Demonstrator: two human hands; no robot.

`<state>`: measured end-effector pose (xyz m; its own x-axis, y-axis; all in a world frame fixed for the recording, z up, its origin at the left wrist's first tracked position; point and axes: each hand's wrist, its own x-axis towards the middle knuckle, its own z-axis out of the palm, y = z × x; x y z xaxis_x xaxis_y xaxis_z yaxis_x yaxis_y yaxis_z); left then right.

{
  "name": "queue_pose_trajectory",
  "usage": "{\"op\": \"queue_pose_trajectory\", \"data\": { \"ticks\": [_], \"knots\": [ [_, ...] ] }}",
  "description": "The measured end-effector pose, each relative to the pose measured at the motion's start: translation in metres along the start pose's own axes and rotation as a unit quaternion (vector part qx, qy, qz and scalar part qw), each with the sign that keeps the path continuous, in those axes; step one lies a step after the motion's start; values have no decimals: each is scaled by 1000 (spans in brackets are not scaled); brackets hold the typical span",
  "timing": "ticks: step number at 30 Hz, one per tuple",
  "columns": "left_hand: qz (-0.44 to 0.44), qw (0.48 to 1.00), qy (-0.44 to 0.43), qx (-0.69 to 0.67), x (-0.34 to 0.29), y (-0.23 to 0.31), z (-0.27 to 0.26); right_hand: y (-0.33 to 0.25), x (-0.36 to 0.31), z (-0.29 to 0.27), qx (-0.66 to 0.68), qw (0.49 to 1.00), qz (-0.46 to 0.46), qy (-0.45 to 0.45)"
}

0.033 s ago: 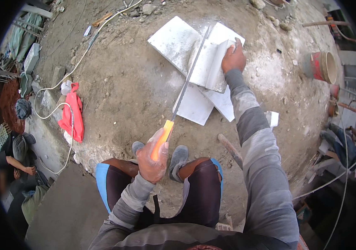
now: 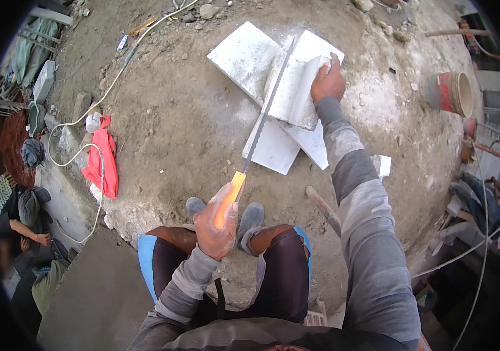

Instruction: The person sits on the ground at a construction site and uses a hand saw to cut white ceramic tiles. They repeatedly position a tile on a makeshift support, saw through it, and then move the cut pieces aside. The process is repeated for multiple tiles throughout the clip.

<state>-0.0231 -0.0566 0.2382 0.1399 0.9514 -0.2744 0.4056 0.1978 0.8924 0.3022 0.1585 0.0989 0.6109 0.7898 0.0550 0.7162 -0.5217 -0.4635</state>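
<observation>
My left hand is wrapped round the orange-yellow handle of a hand saw. The saw's long dark blade slants up and away over a white block, along the left side of a raised, moulded-looking white piece. My right hand grips the far right edge of that raised piece, its fingers curled over the top. Underneath, white slabs spread out: one to the far left, another on the near side. How deep the blade sits in the block, I cannot tell.
A wooden stick lies near my right forearm, beside a small white offcut. A red bag and a pale cable lie left. A grey-red bucket is tipped on the right. Another person sits far left.
My left hand and the saw have shifted very slightly back toward me. My right hand and the white block have stayed in place.
</observation>
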Motion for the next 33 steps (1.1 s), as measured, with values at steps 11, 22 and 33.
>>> {"op": "queue_pose_trajectory", "data": {
  "ticks": [11, 22, 33],
  "knots": [
    [-48, 998, -12, -28, 4, 40, 20, -11, 0, -1, -8, 1000, 3, -9],
    [-76, 996, -42, -16, 13, 69, 9, -17, 0, -4, -7, 999, 27, -40],
    [-109, 990, -83, 10, 35, 135, -6, -21, 0, -7, -24, 997, 55, -50]
  ]
}}
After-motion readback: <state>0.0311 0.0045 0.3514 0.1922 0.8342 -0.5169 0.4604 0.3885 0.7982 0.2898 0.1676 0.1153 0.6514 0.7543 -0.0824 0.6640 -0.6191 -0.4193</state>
